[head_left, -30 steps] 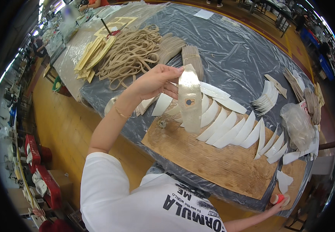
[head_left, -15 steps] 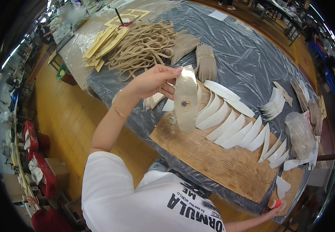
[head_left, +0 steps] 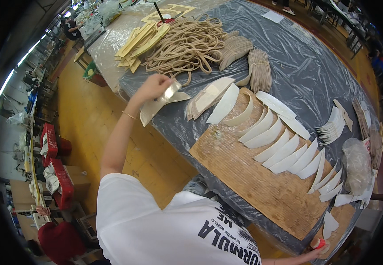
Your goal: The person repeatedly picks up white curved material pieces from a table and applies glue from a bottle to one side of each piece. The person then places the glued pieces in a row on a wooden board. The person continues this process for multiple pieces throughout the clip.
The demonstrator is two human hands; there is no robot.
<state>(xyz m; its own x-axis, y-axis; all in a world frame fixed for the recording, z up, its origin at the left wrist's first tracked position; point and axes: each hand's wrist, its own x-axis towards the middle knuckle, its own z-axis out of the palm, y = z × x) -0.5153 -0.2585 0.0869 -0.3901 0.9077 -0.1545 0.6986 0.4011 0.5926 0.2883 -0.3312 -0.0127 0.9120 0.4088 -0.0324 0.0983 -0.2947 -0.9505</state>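
My left hand (head_left: 155,87) is above the left edge of the table, its fingers closed on the end of a shiny beige curved piece (head_left: 171,91). Another pale piece (head_left: 150,111) lies or hangs just below it; where one ends and the other begins is hard to see. At the lower right, my right hand (head_left: 320,252) has its fingers round a small red and pale object (head_left: 318,243) whose kind I cannot make out. White curved pieces (head_left: 282,152) lie fanned in an overlapping row along a wooden board (head_left: 244,176). A heart-like white piece (head_left: 330,225) rests near my right hand.
Behind my left hand lie a heap of beige cord (head_left: 187,46), yellow strips (head_left: 140,44) and bundled beige pieces (head_left: 260,70). A stack of pale pieces (head_left: 209,97) sits beside the board. A crumpled plastic bag (head_left: 357,161) is at the right. Dark plastic sheeting (head_left: 301,57) covers the table.
My left hand has moved left with the beige piece, away from the board to the table's left edge. The view has shifted slightly. My right hand stays around the red and pale object.
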